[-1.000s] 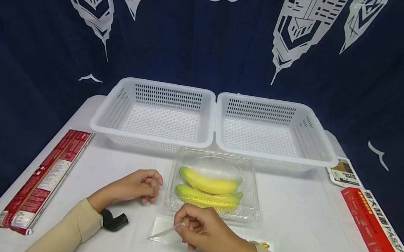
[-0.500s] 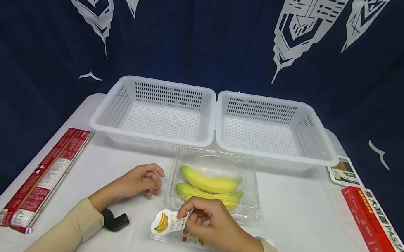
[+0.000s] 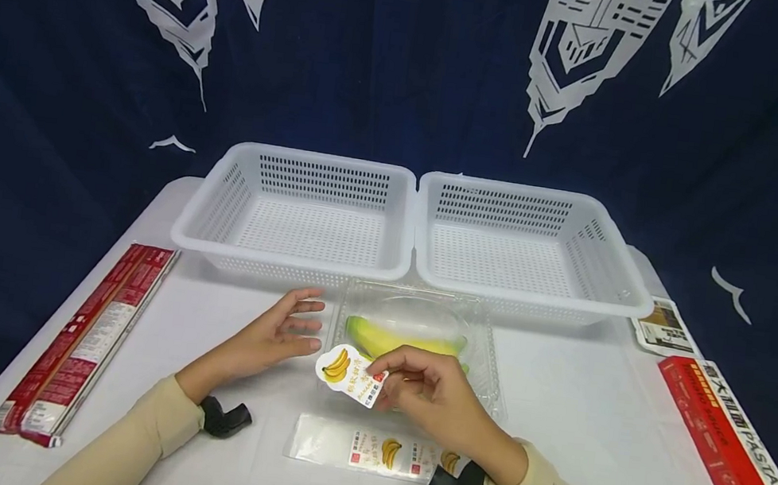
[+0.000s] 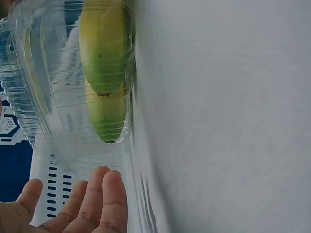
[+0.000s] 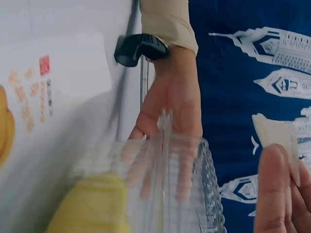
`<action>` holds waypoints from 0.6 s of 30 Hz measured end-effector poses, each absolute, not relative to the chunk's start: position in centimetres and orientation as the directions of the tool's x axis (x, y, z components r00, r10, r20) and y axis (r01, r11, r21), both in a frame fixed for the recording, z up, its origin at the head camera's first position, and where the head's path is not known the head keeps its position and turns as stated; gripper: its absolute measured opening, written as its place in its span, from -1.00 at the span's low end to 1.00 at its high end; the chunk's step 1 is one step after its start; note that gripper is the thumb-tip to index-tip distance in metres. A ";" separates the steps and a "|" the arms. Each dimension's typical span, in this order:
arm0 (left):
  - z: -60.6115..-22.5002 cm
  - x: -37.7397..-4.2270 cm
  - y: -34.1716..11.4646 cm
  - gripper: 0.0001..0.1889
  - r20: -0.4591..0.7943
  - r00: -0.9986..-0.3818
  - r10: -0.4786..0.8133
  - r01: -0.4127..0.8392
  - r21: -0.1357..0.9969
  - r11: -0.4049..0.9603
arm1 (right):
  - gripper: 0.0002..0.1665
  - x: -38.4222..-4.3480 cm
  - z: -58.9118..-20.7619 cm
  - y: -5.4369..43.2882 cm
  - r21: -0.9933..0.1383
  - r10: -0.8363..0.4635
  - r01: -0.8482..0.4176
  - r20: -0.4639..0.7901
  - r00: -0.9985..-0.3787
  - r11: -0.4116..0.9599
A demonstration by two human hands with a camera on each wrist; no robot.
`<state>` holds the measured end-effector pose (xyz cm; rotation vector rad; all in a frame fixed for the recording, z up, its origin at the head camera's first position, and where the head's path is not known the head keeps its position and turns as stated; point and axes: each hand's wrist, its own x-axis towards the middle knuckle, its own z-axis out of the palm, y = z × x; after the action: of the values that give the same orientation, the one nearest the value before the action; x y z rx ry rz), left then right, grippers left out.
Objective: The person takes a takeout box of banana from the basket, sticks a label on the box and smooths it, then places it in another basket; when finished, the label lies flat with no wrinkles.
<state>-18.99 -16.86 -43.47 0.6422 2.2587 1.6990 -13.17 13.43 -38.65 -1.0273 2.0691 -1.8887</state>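
Observation:
My right hand (image 3: 439,396) pinches a white banana sticker (image 3: 354,376) between thumb and fingers, over the near side of a clear plastic clamshell box (image 3: 493,358). In the right wrist view that sticker (image 5: 278,132) stands up from the fingertips. Two bananas (image 4: 104,53) lie inside the closed box; the head view shows mainly the far banana (image 3: 406,342), as the right hand and sticker cover most of the near one. Beside the box's left edge is my left hand (image 3: 270,337), its fingers spread and holding nothing. A clear strip of banana stickers (image 3: 330,440) lies in front of the box.
Two white plastic baskets (image 3: 299,268) (image 3: 534,299) stand side by side behind the box. A long red packet (image 3: 90,336) lies at the table's left edge. On the right are a red pasta box (image 3: 718,448) and a small flat packet (image 3: 663,330).
My right hand has carried the sticker up and forward from the strip to over the clamshell box. My left hand has moved forward, and its fingers have spread.

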 end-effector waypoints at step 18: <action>-42.1 -20.6 -14.9 0.11 0.046 -0.795 0.605 0.223 0.950 0.220 | -0.51 -15.4 -36.1 14.3 -0.990 -0.281 -0.136 0.144 -0.949 -0.049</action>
<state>-20.56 -14.94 -42.06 0.7714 2.1664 1.5976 -15.38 14.28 -36.08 -0.4607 2.0921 -2.1555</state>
